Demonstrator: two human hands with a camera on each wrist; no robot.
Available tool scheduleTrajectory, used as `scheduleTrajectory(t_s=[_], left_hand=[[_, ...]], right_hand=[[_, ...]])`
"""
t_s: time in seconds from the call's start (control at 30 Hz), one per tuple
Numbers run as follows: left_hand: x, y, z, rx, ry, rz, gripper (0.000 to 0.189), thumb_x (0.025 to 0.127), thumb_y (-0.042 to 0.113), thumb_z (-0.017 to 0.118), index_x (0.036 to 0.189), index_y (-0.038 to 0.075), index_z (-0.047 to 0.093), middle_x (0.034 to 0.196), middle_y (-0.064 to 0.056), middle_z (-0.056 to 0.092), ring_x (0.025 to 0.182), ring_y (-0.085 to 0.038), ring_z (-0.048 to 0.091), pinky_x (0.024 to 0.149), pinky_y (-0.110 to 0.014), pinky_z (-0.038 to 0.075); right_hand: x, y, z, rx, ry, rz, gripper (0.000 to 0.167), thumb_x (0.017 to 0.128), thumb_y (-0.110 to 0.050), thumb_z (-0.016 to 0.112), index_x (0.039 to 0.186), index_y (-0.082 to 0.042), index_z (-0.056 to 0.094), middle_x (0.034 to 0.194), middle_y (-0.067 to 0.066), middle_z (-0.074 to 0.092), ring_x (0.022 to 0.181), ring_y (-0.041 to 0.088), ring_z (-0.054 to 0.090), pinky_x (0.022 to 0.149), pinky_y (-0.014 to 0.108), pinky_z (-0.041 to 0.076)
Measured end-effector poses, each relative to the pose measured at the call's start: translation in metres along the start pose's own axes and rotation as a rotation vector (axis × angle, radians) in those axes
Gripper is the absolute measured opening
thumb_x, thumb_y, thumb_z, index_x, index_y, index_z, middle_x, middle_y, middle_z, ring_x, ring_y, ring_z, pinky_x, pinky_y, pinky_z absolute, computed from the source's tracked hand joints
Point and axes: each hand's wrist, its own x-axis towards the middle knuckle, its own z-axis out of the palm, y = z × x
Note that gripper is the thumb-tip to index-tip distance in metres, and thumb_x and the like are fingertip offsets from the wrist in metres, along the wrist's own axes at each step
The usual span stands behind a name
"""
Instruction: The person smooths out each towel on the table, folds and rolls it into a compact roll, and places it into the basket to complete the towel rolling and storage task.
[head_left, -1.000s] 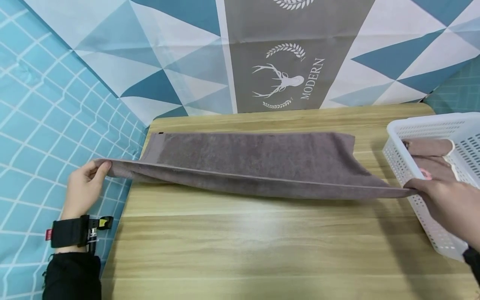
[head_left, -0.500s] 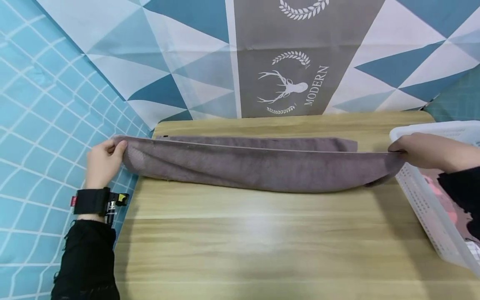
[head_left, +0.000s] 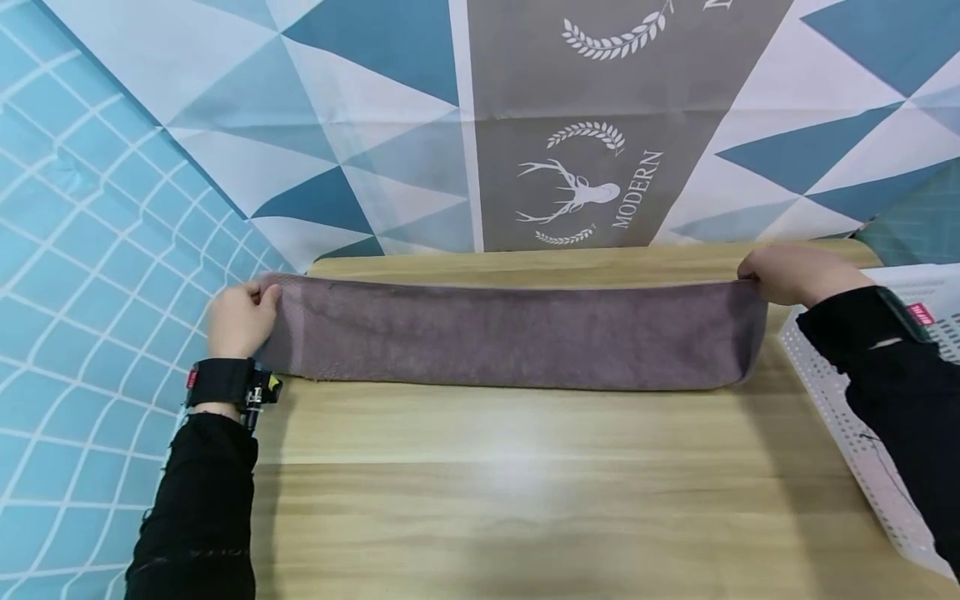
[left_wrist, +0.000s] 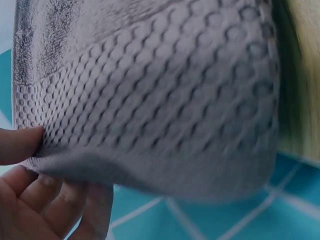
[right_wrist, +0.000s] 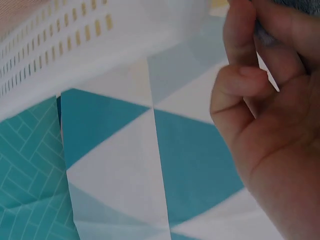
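Observation:
A long grey-purple towel [head_left: 517, 337] stretches across the back of the wooden table, folded into a narrow strip. My left hand [head_left: 242, 319] pinches its far left corner between thumb and fingers. In the left wrist view, the towel's end [left_wrist: 165, 100] shows a honeycomb-textured border, with the left hand [left_wrist: 60, 200] gripping the edge. At the other end, my right hand [head_left: 798, 275] pinches the far right corner. The right wrist view shows the right hand [right_wrist: 280, 110] with curled fingers and only a bit of the towel [right_wrist: 300, 5] at the top.
A white perforated plastic basket [head_left: 832, 433] stands at the table's right side, partly covered by my right arm. The wooden table [head_left: 510, 492] extends toward me. A patterned cloth [head_left: 405, 125] hangs behind, and blue checked fabric [head_left: 82, 333] lies to the left.
Both hands have carried the towel's near edge away from me, over its back part, folding it narrower. The hands have also come closer together.

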Motion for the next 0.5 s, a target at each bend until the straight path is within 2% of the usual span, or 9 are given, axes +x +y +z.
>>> scheduleTrajectory(t_s=[0.07,0.1,0.13,0.2,0.27,0.33,0.43,0.5], left_hand=[[-0.001,0.002,0.007,-0.013,-0.013,-0.012,0.042,0.106,0.031,0.042,0.092,-0.005,0.059,0.074,-0.023,0.058,0.066,-0.039,0.055,0.059,-0.046,0.042],[-0.002,0.004,0.009,-0.019,-0.025,-0.015,0.042,0.106,0.032,0.042,0.105,-0.007,0.060,0.087,-0.028,0.061,0.078,-0.043,0.058,0.067,-0.051,0.045],[-0.004,0.007,0.010,-0.030,-0.035,-0.011,0.044,0.106,0.031,0.042,0.118,-0.008,0.058,0.102,-0.032,0.062,0.091,-0.047,0.059,0.076,-0.055,0.046],[-0.010,0.016,0.011,-0.048,-0.076,0.031,0.050,0.107,0.031,0.042,0.139,-0.007,0.046,0.129,-0.035,0.053,0.115,-0.050,0.051,0.093,-0.060,0.040],[-0.018,0.028,0.014,-0.054,-0.133,0.109,0.053,0.106,0.029,0.045,0.145,-0.006,0.039,0.138,-0.035,0.045,0.125,-0.051,0.043,0.102,-0.061,0.034],[-0.027,0.041,0.020,-0.052,-0.201,0.210,0.055,0.106,0.029,0.048,0.146,-0.007,0.038,0.142,-0.034,0.042,0.131,-0.051,0.038,0.107,-0.061,0.030],[-0.040,0.059,0.036,-0.021,-0.321,0.338,0.058,0.104,0.031,0.052,0.146,-0.007,0.038,0.147,-0.033,0.038,0.137,-0.049,0.034,0.111,-0.061,0.025],[-0.048,0.067,0.049,-0.003,-0.412,0.381,0.063,0.104,0.035,0.051,0.149,-0.005,0.035,0.153,-0.031,0.032,0.143,-0.048,0.027,0.115,-0.060,0.020]], right_hand=[[0.004,0.000,0.003,-0.002,-0.010,0.037,0.020,0.086,0.010,0.051,0.086,-0.004,0.066,0.076,0.007,0.056,0.070,0.023,0.050,0.065,0.040,0.041],[0.005,-0.001,0.004,-0.007,-0.020,0.056,0.016,0.087,0.008,0.053,0.093,0.000,0.066,0.082,0.012,0.059,0.074,0.028,0.054,0.068,0.043,0.044],[0.005,-0.002,0.005,-0.010,-0.025,0.071,0.015,0.088,0.007,0.054,0.101,0.004,0.063,0.089,0.018,0.059,0.081,0.034,0.057,0.073,0.048,0.046],[0.005,-0.008,0.005,-0.035,-0.019,0.084,0.024,0.090,0.002,0.058,0.113,0.012,0.057,0.103,0.030,0.056,0.097,0.047,0.054,0.082,0.056,0.046],[0.006,-0.020,0.004,-0.066,0.012,0.074,0.038,0.091,-0.001,0.061,0.123,0.017,0.049,0.117,0.038,0.049,0.112,0.055,0.046,0.091,0.062,0.042],[0.008,-0.041,0.005,-0.062,0.066,0.052,0.042,0.093,-0.006,0.061,0.126,0.017,0.046,0.123,0.039,0.045,0.117,0.056,0.041,0.095,0.065,0.038],[0.016,-0.084,0.014,-0.028,0.154,-0.010,0.048,0.095,-0.017,0.064,0.126,0.014,0.046,0.125,0.038,0.047,0.119,0.055,0.042,0.096,0.066,0.037],[0.023,-0.116,0.027,0.023,0.192,-0.054,0.052,0.097,-0.026,0.062,0.128,0.012,0.046,0.129,0.037,0.046,0.122,0.054,0.042,0.099,0.066,0.036]])
